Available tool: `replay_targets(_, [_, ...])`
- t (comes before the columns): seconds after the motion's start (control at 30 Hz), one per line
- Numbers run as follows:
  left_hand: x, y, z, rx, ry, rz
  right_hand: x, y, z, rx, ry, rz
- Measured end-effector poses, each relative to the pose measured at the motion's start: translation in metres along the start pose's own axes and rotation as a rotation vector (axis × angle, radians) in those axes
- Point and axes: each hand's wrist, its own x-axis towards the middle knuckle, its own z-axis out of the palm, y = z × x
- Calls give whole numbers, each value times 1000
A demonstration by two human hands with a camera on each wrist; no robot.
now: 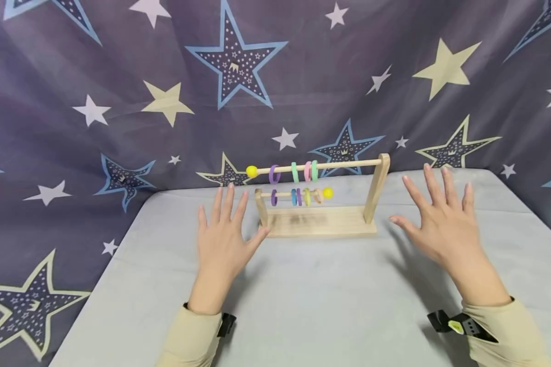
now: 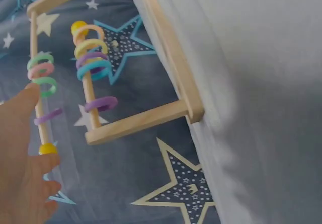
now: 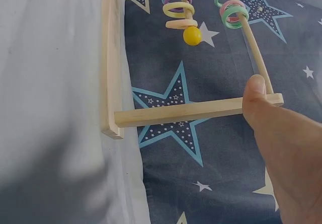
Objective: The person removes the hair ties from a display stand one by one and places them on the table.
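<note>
A wooden ring rack (image 1: 321, 223) stands on the table, with one post at each end of its base. From the taller right post a rod runs left to a yellow ball (image 1: 251, 171), carrying purple, green and pink rings (image 1: 307, 171). A lower rod from the short left post ends in another yellow ball (image 1: 328, 192) and bears purple, blue, yellow and peach rings (image 1: 307, 197). My left hand (image 1: 223, 240), fingers spread, hovers left of the rack. To its right, apart from it, my right hand (image 1: 446, 224) also has its fingers spread. Neither holds anything.
A pale grey cloth covers the table (image 1: 321, 300). Behind it and along the sides hangs a dark curtain (image 1: 133, 61) printed with stars, close behind the rack. Each sleeve has a dark strap device (image 1: 464, 325) at the wrist.
</note>
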Motion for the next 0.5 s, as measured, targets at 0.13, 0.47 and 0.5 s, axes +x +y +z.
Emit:
replay_targets(0.13, [11, -1, 5, -23, -12, 14, 0, 3, -1, -2, 3, 4])
replay_targets(0.47, [27, -18, 13, -76, -46, 19, 3, -1, 2, 20, -1, -10])
replay_targets(0.5, [28, -19, 14, -82, -49, 24, 3, -1, 2, 24, -1, -10])
